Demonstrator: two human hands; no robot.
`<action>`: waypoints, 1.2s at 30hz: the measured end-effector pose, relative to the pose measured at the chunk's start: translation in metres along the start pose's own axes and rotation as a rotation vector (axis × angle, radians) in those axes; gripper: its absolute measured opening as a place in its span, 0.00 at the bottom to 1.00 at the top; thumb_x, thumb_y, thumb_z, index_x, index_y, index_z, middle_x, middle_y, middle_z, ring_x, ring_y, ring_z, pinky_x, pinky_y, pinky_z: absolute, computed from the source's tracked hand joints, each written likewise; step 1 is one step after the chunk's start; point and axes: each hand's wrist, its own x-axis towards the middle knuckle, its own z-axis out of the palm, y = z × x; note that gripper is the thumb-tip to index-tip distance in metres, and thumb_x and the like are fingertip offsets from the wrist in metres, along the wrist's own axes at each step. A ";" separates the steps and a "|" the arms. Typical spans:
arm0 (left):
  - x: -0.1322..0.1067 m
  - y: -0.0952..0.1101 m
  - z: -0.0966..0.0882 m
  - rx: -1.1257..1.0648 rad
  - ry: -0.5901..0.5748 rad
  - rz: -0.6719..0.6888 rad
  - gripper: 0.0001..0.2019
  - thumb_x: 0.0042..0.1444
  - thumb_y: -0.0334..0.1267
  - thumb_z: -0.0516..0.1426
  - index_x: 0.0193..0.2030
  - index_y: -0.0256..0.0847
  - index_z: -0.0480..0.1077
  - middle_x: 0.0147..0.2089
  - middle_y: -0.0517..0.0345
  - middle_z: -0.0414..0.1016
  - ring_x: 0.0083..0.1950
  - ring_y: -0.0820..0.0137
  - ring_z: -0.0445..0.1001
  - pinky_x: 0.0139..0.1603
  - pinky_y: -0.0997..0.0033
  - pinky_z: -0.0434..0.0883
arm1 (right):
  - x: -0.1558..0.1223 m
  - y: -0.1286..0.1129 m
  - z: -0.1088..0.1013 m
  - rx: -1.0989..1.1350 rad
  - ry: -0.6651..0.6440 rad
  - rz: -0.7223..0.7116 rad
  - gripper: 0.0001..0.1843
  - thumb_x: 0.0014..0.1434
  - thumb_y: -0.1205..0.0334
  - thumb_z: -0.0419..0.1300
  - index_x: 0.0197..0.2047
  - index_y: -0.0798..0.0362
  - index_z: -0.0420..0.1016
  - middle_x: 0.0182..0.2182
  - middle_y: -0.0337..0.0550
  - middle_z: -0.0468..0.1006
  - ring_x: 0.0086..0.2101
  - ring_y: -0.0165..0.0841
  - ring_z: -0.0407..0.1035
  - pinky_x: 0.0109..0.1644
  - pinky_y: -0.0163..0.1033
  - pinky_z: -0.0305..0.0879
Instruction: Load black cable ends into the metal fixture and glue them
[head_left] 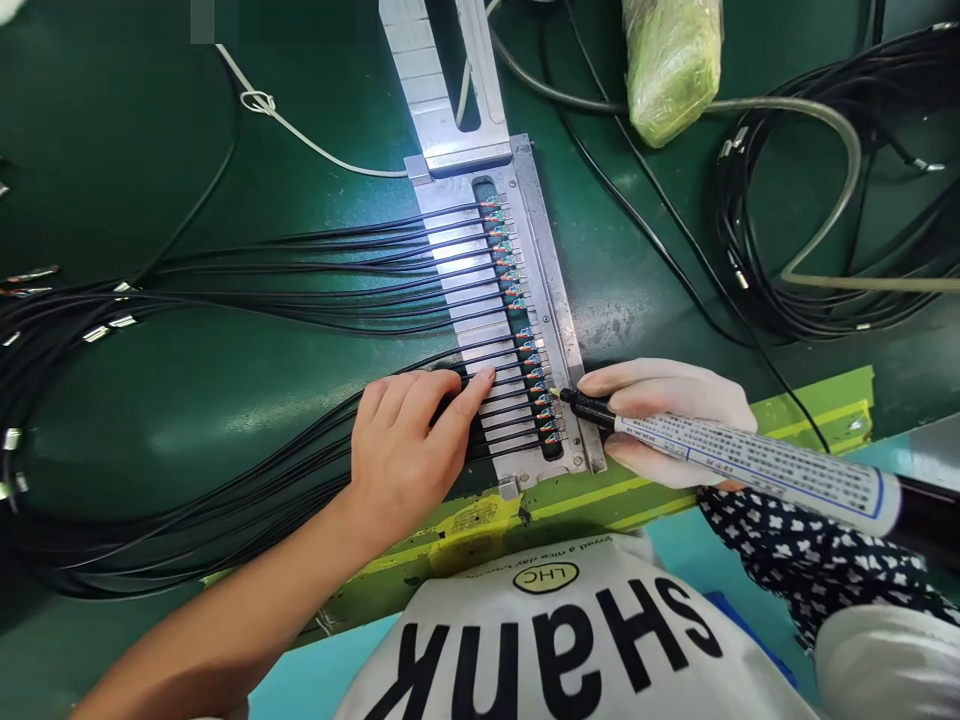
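Left hand (405,450), laid flat, pins cables (300,250) in the fixture (559,300); gloved right hand (667,410) pinches a marker (750,462); keeping it steady matters

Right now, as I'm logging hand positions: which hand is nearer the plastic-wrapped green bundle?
Right. The right hand, holding a marker, sits almost straight below the wrapped bundle; the left hand presses the cables farther to the left.

Left hand (409,440) is pressing flat on the black cables (300,300) where they feed into the metal fixture (517,320) on the green table (150,150). Right hand (664,420), gloved, grips a marker (750,465) with its tip touching the near wire ends. Plastic-wrapped bundle (671,65) sits far right.
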 end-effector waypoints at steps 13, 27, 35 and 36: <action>0.002 0.001 -0.001 -0.007 0.001 0.011 0.20 0.62 0.27 0.58 0.60 0.39 0.72 0.43 0.49 0.76 0.44 0.63 0.72 0.42 0.63 0.62 | -0.002 -0.003 -0.003 0.006 -0.028 0.008 0.12 0.55 0.66 0.72 0.42 0.54 0.76 0.43 0.54 0.84 0.42 0.40 0.82 0.45 0.40 0.84; 0.001 0.001 -0.001 0.002 -0.006 0.011 0.20 0.61 0.27 0.59 0.61 0.38 0.72 0.43 0.49 0.76 0.44 0.63 0.72 0.42 0.63 0.62 | 0.001 -0.002 -0.003 -0.009 -0.050 0.019 0.11 0.56 0.64 0.71 0.41 0.55 0.76 0.43 0.56 0.84 0.43 0.40 0.82 0.49 0.39 0.82; 0.001 0.000 -0.001 0.002 -0.001 0.011 0.20 0.61 0.27 0.59 0.60 0.39 0.72 0.43 0.49 0.76 0.44 0.63 0.72 0.42 0.63 0.61 | -0.001 -0.001 -0.002 -0.010 -0.014 0.027 0.13 0.56 0.64 0.72 0.43 0.55 0.76 0.44 0.54 0.84 0.44 0.40 0.81 0.49 0.39 0.82; 0.001 0.000 0.000 0.002 -0.001 0.012 0.20 0.61 0.27 0.59 0.60 0.38 0.72 0.43 0.49 0.76 0.44 0.63 0.72 0.42 0.63 0.62 | -0.001 -0.001 -0.001 -0.010 -0.012 0.026 0.13 0.55 0.64 0.72 0.43 0.55 0.76 0.44 0.55 0.84 0.44 0.40 0.81 0.50 0.39 0.81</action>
